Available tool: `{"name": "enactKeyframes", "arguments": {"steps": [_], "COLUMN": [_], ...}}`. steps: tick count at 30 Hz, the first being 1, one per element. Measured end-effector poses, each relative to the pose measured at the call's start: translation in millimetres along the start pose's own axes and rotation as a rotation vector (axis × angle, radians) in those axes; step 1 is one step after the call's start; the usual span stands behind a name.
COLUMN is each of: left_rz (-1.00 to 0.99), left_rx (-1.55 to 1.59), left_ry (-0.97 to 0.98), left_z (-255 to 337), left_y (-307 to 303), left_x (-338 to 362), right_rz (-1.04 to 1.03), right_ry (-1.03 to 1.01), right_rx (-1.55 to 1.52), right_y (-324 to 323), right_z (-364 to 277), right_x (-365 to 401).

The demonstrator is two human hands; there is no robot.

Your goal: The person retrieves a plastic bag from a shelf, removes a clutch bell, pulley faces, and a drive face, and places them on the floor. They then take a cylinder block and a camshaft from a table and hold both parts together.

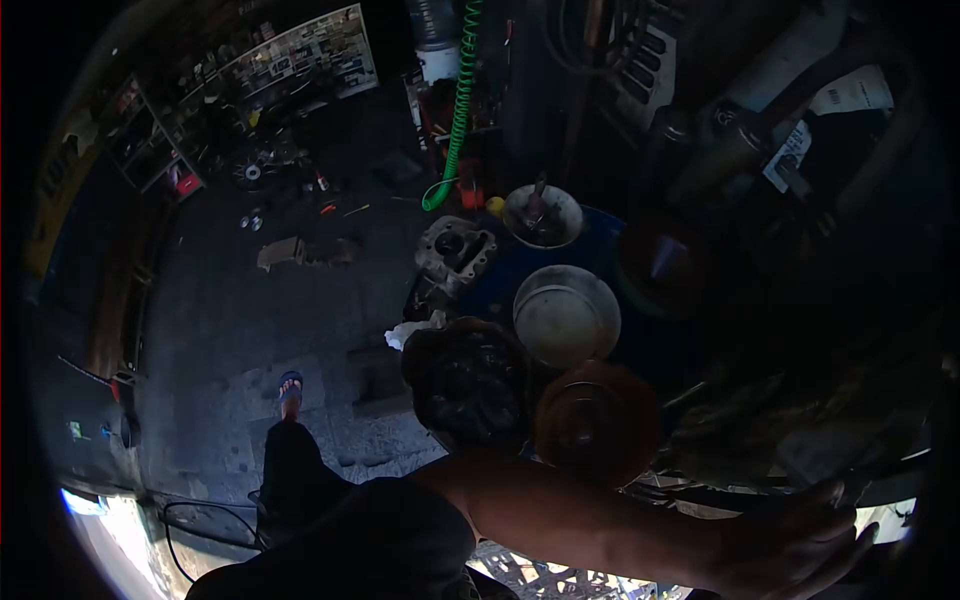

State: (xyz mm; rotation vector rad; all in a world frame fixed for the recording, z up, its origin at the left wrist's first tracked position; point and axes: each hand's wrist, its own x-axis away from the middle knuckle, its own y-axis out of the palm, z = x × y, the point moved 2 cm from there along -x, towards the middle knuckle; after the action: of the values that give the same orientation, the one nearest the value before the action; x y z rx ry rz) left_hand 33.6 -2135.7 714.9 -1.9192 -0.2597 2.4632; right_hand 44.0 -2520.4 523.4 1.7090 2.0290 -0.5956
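My right hand (810,548) is at the lower right, at the end of my bare arm stretched across the bottom of the view. Its fingers look extended and apart, with nothing visible between them, though the spot is dark. It is nearest to dim, cluttered material by the bright gap at the right edge. Left of it stands a reddish-brown bowl (597,422), beside a dark basin (468,385) with a shiny black surface. A pale round pan (567,318) sits behind them. My left hand is not in view.
A metal engine part (455,250) and a bowl holding a dark tool (543,215) stand on the blue surface (500,275). A green coiled hose (462,110) hangs behind. Loose parts lie on the floor near a wheel (253,172). Shelves (160,140) stand at the left.
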Motion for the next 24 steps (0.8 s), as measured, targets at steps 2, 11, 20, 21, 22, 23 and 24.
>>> {"name": "enactKeyframes", "arguments": {"steps": [2, 11, 20, 21, 22, 23, 24], "left_rz": [0.006, -0.079, -0.091, -0.131, -0.184, -0.281, -0.228], "left_rx": [-0.067, -1.600, 0.255, 0.218, 0.122, -0.075, -0.259], "left_ry": [0.020, 0.788, -0.401, -0.607, -0.572, -0.747, -0.804], "left_z": [-2.8, -5.0, -36.1, -46.6, -58.2, -64.3, -70.2], "left_y": [3.0, -33.9, -151.7, -203.5, -251.0, -292.5, -321.5], "left_x": [0.2, -19.6, 81.2, 112.3, 126.9, 138.4, 157.7], "right_rz": [0.025, -0.191, -2.839, -2.767, -2.606, -2.440, -2.157], "right_ry": [-0.117, -0.242, -0.145, -0.070, 0.031, 0.134, 0.096], "right_rx": [0.068, 0.227, 0.410, 0.282, 0.301, 0.326, 0.156], "right_y": [-11.0, -28.6, -88.7, -79.6, -70.4, -51.7, -37.7], "right_z": [-34.0, -105.3, -164.1, -203.8, -258.9, -308.0, -325.7], "right_x": [-13.9, 66.2, 408.5, 423.7, 418.0, 411.1, 409.3]}}
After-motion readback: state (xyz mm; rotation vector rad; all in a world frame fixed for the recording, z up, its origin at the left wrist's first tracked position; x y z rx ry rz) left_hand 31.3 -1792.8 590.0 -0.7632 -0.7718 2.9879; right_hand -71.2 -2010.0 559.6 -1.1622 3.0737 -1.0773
